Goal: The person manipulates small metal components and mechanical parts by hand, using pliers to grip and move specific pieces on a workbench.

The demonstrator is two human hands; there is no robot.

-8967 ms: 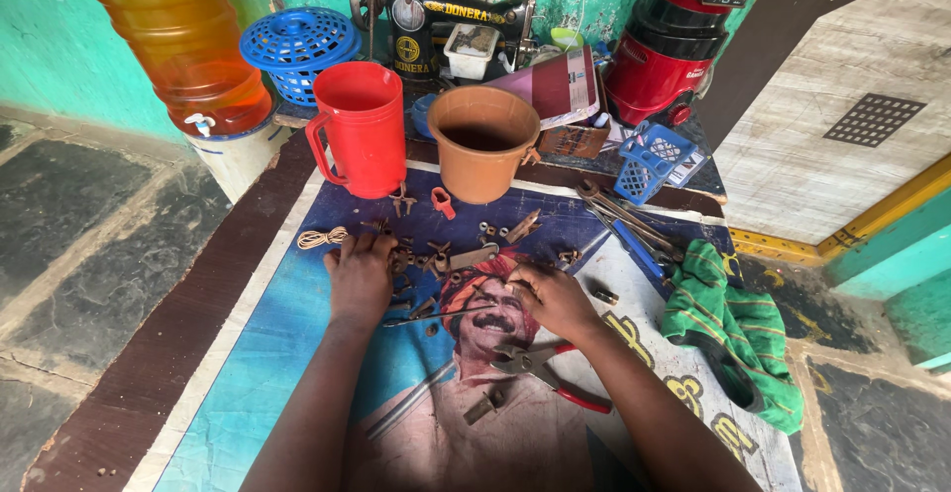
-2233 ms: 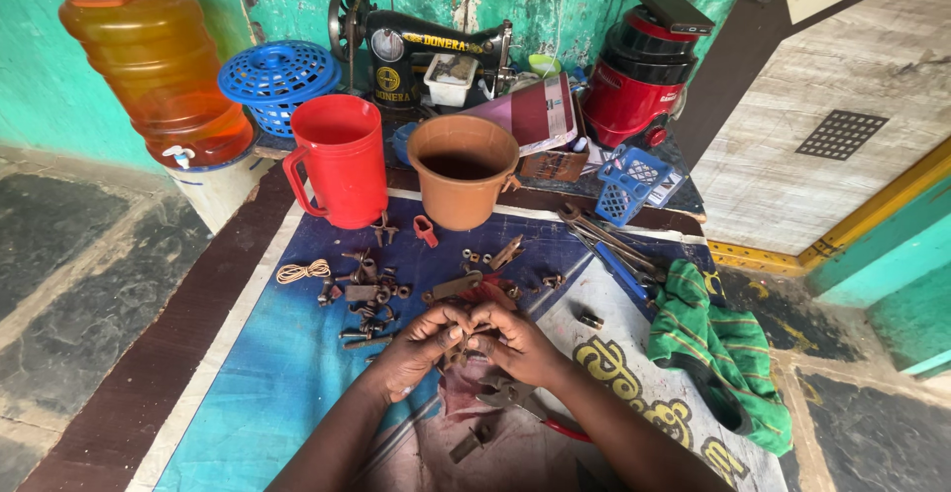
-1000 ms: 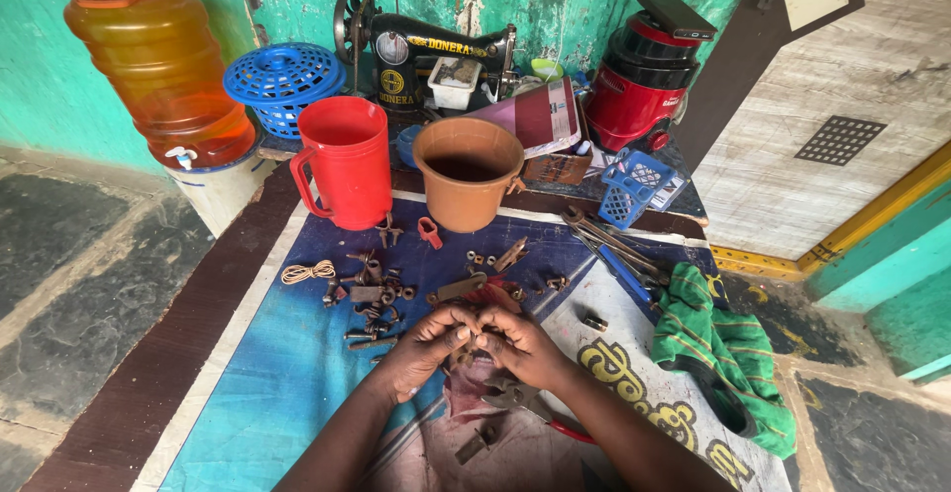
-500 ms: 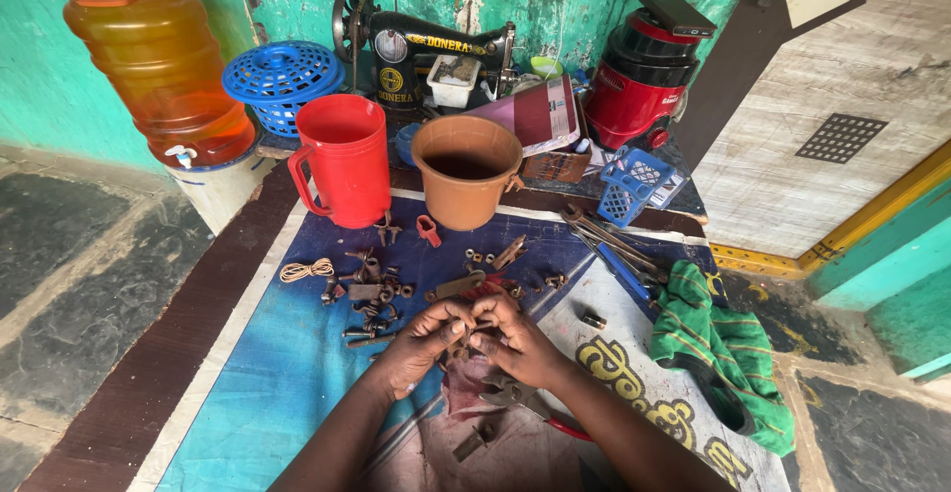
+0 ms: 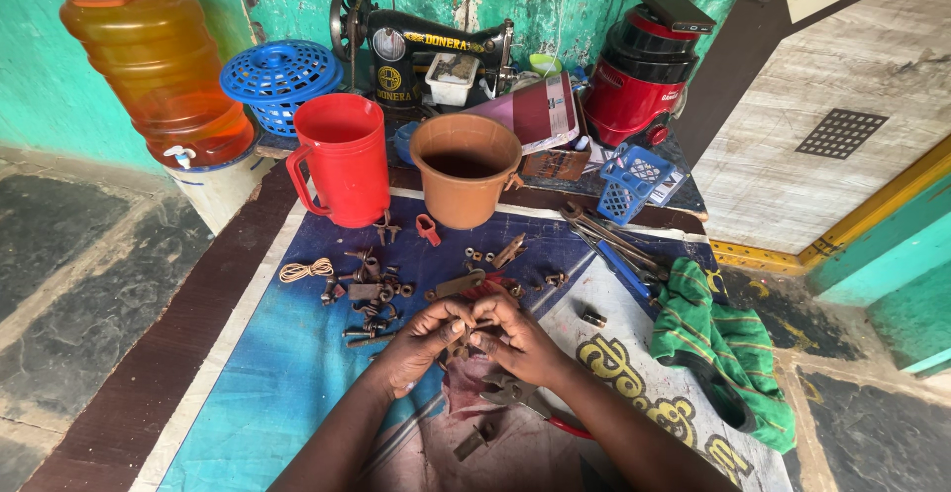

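Both hands meet over the printed blue plastic mat [image 5: 258, 383] on the floor. Left hand [image 5: 421, 338] and right hand [image 5: 520, 338] are curled fingertip to fingertip, pinching one small rusty metal part [image 5: 463, 331] between them, held just above the mat. Too small to tell what kind of part it is.

Around them:
- Scatter of rusty small hardware pieces [image 5: 371, 294] just beyond the left hand, on the mat. A coil of pale cord [image 5: 304, 271] lies left of that.
- Flat rusty bracket [image 5: 456, 284] and a few loose nuts [image 5: 480, 254] directly ahead of the hands.
- Red-handled pliers [image 5: 530, 403] on the mat under the right wrist, partly hidden by the forearm.
- Bundle of long metal tools [image 5: 604, 239] to the right front, with a green striped cloth [image 5: 718, 338] well right of the hands.
- Small red plastic clip [image 5: 427, 229] lies near the base of the tub.

Back row, blocking the far mat edge: tall red plastic jug [image 5: 342, 160] and brown plastic tub [image 5: 466, 170] side by side. Behind them are a black sewing machine [image 5: 421, 46], a blue perforated basket lid [image 5: 280, 71], a small blue plastic crate [image 5: 634, 180] and a red-and-black appliance [image 5: 644, 81]. Large amber water bottle [image 5: 154, 61] sits far left on a white base.
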